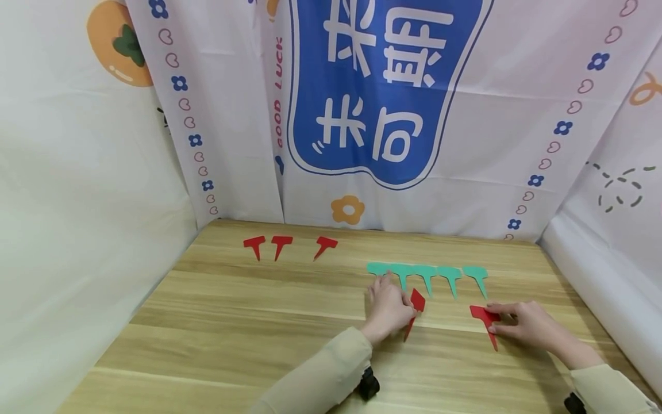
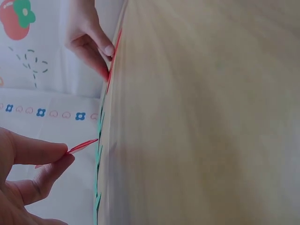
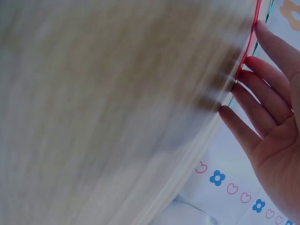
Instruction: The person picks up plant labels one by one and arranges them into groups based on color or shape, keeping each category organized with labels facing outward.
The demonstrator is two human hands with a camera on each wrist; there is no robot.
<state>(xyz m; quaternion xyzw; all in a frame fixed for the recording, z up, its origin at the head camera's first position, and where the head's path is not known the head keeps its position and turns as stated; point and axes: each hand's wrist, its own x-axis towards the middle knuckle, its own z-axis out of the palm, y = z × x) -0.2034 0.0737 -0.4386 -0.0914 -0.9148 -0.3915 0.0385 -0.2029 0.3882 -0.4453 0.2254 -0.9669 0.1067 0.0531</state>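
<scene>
Between its thumb and index finger, my left hand (image 1: 389, 307) pinches a red T-shaped plant label (image 1: 418, 300), tilted and raised over the table in the left wrist view. Farther right, my right hand (image 1: 530, 326) holds a second red plant label (image 1: 481, 313) with thumb and fingertips at its head and stem, low against the tabletop. In the right wrist view its fingertips (image 3: 225, 108) reach down to the wood. Just beyond both hands lies a row of several green plant labels (image 1: 425, 270), stems toward me; the left hand partly covers the leftmost one.
Three more red plant labels (image 1: 281, 240) lie apart at the back left of the wooden table (image 1: 207, 339). Printed white cloth (image 1: 233, 115) hangs behind the table and along both sides. Each forearm wears a long pale sleeve (image 1: 326, 368) and a black wrist device (image 1: 369, 384).
</scene>
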